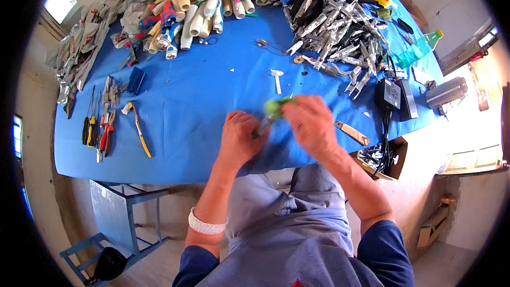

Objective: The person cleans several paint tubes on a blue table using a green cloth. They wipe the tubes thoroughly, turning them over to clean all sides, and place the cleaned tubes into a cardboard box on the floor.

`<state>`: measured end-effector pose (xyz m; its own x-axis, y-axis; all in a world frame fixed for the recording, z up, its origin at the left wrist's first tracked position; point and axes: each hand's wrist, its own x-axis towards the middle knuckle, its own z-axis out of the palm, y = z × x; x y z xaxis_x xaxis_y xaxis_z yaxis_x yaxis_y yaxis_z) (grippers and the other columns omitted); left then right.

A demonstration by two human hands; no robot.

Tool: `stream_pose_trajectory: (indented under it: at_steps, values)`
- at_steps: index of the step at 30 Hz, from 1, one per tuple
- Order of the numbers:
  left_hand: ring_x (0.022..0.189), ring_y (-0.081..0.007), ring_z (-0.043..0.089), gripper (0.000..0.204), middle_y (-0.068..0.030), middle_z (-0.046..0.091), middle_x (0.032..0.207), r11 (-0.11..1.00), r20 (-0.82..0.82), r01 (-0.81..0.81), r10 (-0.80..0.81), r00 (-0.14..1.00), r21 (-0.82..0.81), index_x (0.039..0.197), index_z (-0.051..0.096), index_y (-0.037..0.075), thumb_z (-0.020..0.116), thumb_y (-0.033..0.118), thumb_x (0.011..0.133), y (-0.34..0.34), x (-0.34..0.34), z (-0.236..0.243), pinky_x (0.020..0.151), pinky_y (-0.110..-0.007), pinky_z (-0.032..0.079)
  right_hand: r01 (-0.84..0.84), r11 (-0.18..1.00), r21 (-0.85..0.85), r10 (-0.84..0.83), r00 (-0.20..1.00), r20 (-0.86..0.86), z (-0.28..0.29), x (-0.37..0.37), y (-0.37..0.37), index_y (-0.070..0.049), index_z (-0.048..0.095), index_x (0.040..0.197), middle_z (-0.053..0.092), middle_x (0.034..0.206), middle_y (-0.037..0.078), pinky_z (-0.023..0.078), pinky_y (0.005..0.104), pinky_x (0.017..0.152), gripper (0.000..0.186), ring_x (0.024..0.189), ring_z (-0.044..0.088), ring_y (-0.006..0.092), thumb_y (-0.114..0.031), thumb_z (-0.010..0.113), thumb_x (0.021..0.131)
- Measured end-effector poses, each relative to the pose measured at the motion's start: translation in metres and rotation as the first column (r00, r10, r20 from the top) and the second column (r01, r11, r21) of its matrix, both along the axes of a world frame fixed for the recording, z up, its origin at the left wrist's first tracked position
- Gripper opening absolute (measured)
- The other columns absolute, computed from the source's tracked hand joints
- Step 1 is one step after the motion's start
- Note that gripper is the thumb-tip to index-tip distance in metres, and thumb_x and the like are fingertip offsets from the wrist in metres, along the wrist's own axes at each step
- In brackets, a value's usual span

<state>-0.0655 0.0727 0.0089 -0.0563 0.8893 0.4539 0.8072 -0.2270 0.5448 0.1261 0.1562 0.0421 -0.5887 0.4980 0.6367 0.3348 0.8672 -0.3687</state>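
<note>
Near the front edge of the blue-covered table, my left hand (241,135) is closed around a small grey part (263,126), mostly hidden by the fingers. My right hand (311,127) grips a bright green thing (273,108), smeared by motion, so its kind is unclear. It meets the upper end of the grey part between my hands. Just beyond lies a small white T-shaped piece (277,81). A wooden-handled blade (351,133) rests to the right of my right hand. To the left is a yellow-handled toothbrush (139,130).
Screwdrivers (92,127) and red-handled pliers (108,133) lie at left beside a blue block (136,81). Far back are piled toothbrush-handle casings (196,18) and grey inner frames (340,32). A green bottle (421,49) and black power adapter (390,94) sit right.
</note>
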Motion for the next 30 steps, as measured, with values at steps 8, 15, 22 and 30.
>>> stream_pose_trajectory:
  at_steps: [8,15,22,30]
  values:
    - [0.074,-0.0313,0.064,0.016,-0.0093,0.066,0.072,0.998,0.008,-0.005,0.004,1.0,0.056,0.073,0.066,0.009,0.078,0.018,0.069,0.001,0.003,-0.003,0.079,-0.045,0.047,-0.147,0.987,0.057,0.139,0.982,0.128,-0.003,-0.027,-0.003,-0.008,0.067,0.108,0.065,0.115,0.007,0.045,0.0442,0.1,0.029,0.115,0.057,0.0281,-0.017,0.074,0.082]
    - [0.075,-0.0318,0.064,0.016,-0.0112,0.066,0.072,1.0,-0.031,0.003,-0.002,1.0,0.015,0.074,0.068,0.007,0.079,0.018,0.069,0.0,0.003,0.003,0.079,-0.045,0.048,-0.203,0.979,-0.025,0.204,0.96,0.191,0.001,-0.012,0.014,-0.01,0.067,0.112,0.066,0.112,0.007,0.045,0.0418,0.099,0.034,0.111,0.06,0.0276,-0.018,0.077,0.08]
    - [0.073,-0.0322,0.062,0.022,-0.0113,0.063,0.069,1.0,0.002,0.01,-0.01,1.0,-0.002,0.067,0.064,0.007,0.082,0.02,0.069,0.0,0.002,0.006,0.078,-0.044,0.048,-0.252,0.925,-0.283,0.293,0.949,0.112,-0.005,-0.004,0.029,-0.011,0.071,0.114,0.068,0.11,0.01,0.049,0.0406,0.096,0.034,0.106,0.062,0.0301,-0.014,0.078,0.081]
    - [0.079,-0.032,0.061,0.027,-0.0102,0.062,0.073,0.995,0.025,0.07,-0.068,0.997,-0.077,0.068,0.061,0.005,0.081,0.023,0.072,-0.004,-0.003,0.01,0.084,-0.044,0.046,-0.237,0.891,-0.388,0.305,0.944,0.124,-0.002,0.014,0.039,-0.009,0.071,0.117,0.07,0.111,0.011,0.054,0.0383,0.089,0.044,0.104,0.063,0.0307,0.003,0.077,0.075]
